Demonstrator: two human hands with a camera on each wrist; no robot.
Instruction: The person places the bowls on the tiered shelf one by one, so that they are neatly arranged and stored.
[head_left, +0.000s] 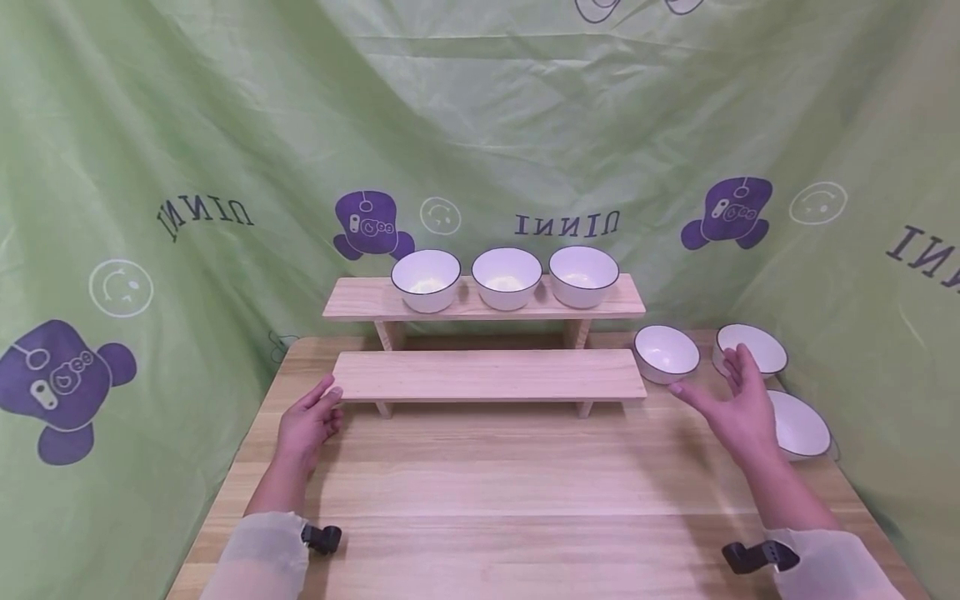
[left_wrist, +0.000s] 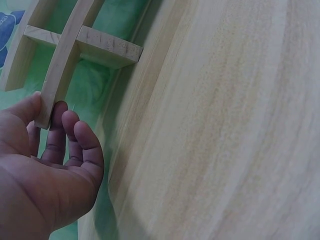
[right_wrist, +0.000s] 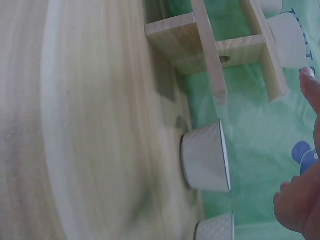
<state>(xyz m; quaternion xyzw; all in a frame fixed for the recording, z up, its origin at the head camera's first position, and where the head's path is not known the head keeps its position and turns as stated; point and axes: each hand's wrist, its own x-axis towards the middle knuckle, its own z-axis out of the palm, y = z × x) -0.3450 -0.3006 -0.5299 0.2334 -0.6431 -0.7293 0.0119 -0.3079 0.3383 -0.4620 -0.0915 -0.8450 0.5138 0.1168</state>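
A two-tier wooden shelf (head_left: 487, 377) stands at the back of the table. My left hand (head_left: 307, 427) pinches the left end of its lower board; in the left wrist view the thumb (left_wrist: 31, 107) lies on one face and a finger on the other. Over the table's right side, my right hand (head_left: 742, 417) is in the air, thumb and fingers spread, holding nothing. Closest to it are a white dark-rimmed bowl (head_left: 666, 352), a second bowl (head_left: 756, 350) partly behind its fingers, and a third bowl (head_left: 801, 425) partly behind the hand.
Three more white bowls stand in a row on the upper board: a left bowl (head_left: 426, 283), a middle bowl (head_left: 507, 282) and a right bowl (head_left: 584, 279). The wooden table (head_left: 480, 500) meets a green printed curtain (head_left: 480, 125) at the back and sides.
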